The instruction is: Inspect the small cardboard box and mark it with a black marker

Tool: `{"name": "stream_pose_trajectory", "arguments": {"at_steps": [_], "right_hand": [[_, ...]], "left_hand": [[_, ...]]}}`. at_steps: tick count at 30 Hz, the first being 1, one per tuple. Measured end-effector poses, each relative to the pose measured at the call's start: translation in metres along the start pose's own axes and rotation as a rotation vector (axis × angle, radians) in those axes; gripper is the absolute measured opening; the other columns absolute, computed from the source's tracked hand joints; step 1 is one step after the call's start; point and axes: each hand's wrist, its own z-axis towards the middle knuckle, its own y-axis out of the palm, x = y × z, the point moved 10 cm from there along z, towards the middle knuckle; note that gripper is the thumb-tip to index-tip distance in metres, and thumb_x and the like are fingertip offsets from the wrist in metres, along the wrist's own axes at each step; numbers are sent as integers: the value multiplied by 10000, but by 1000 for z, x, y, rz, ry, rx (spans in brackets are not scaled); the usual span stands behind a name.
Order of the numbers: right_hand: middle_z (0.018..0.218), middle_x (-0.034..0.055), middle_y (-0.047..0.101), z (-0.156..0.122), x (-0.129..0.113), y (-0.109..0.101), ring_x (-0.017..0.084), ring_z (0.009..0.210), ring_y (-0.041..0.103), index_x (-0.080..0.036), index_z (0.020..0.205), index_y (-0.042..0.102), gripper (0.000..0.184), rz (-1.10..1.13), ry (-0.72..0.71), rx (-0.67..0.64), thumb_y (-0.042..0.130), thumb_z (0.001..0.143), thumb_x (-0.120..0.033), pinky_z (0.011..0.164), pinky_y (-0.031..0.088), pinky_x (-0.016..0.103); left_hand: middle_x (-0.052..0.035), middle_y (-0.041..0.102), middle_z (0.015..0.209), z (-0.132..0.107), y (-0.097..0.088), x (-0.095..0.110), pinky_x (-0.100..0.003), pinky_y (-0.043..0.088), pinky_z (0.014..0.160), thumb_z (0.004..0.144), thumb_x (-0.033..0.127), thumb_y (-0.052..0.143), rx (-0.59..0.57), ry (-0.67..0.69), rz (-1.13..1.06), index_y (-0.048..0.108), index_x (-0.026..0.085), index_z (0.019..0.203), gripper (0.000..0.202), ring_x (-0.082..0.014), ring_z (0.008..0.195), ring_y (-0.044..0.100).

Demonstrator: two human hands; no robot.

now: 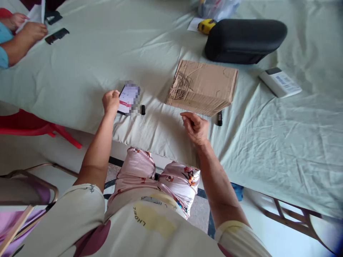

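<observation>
My left hand (110, 102) is closed in a loose fist at the left edge of a smartphone (127, 98). Whether its curled fingers grip the phone's edge is hidden. The phone's lit screen has a red bar, and part of the phone is pixelated. Just right of the phone is a small black cap (143, 109). My right hand (196, 128) rests on the cloth in front of a cardboard box (206, 84), its fingers curled in and the index finger lying over the thumb. Nothing shows in it. Black scribbles mark the box's left side. A short black marker-like piece (220, 118) lies by the box's near right corner.
A pale green cloth (88, 67) covers the table. Behind the box sit a black case (245, 39), a yellow tape measure (206, 26) and a plastic bag (218, 8). A white carton (281, 82) lies right. Another person's hands (32, 32) hold paper at far left, near black pieces (57, 35).
</observation>
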Motion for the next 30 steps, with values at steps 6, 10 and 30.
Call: {"name": "stream_pose_trajectory", "arguments": {"at_steps": [6, 10, 30], "right_hand": [[729, -2, 665, -4, 31, -55, 146, 636, 614, -247, 1075, 749, 448, -30, 187, 419, 485, 1094, -608, 651, 538, 315], [885, 22, 643, -18, 56, -91, 184, 794, 652, -243, 1188, 666, 295, -92, 305, 740, 477, 1069, -435, 767, 592, 382], [1268, 99, 691, -22, 75, -89, 301, 1161, 695, -282, 1524, 551, 646, -184, 193, 628, 651, 979, -615, 1036, 588, 583]], "left_hand": [[-206, 756, 1365, -19, -9, 38, -576, 453, 1300, 1031, 399, 572, 140, 158, 41, 739, 191, 1168, 301, -381, 1431, 656], [-152, 741, 1414, -42, 52, 92, -512, 546, 1229, 1051, 720, 541, -100, 398, -241, 627, 263, 1445, 610, -320, 1412, 685], [-157, 694, 1497, -106, 145, 162, -508, 514, 1275, 881, 952, 570, -228, 550, -600, 571, 308, 1443, 855, -334, 1458, 659]]}}
